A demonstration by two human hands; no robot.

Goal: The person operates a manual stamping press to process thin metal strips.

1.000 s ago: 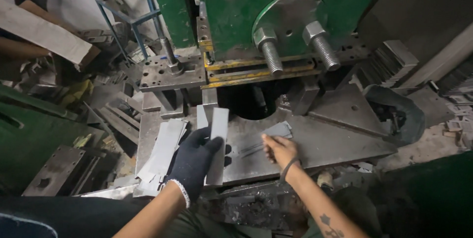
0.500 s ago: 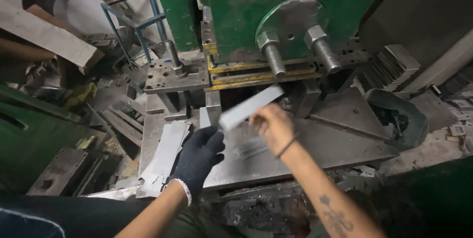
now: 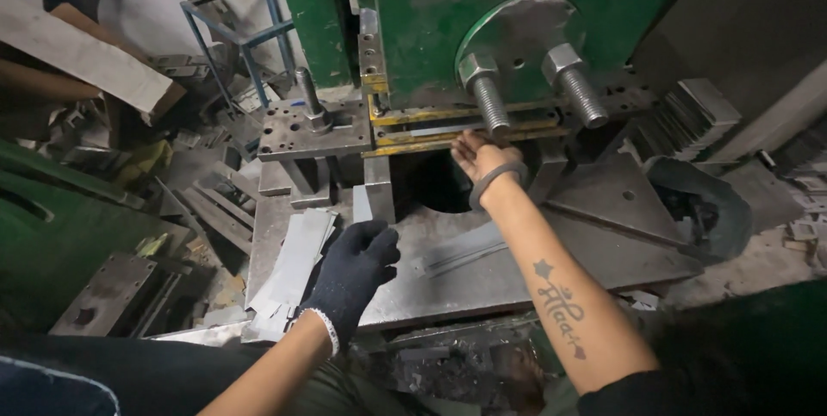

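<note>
One green press fills the top of the view, two big bolts jutting from its face. Below it lies the grey steel bed, with a dark round hole behind the forearm. A stack of flat metal strips rests on the bed's left edge. The right hand reaches up to the yellow-edged slot, fingers spread and empty. The gloved left hand hovers loosely curled just beside the strips, gripping nothing.

We see a black knit glove with white cuff, grey metal strips left of it, a green press behind
</note>
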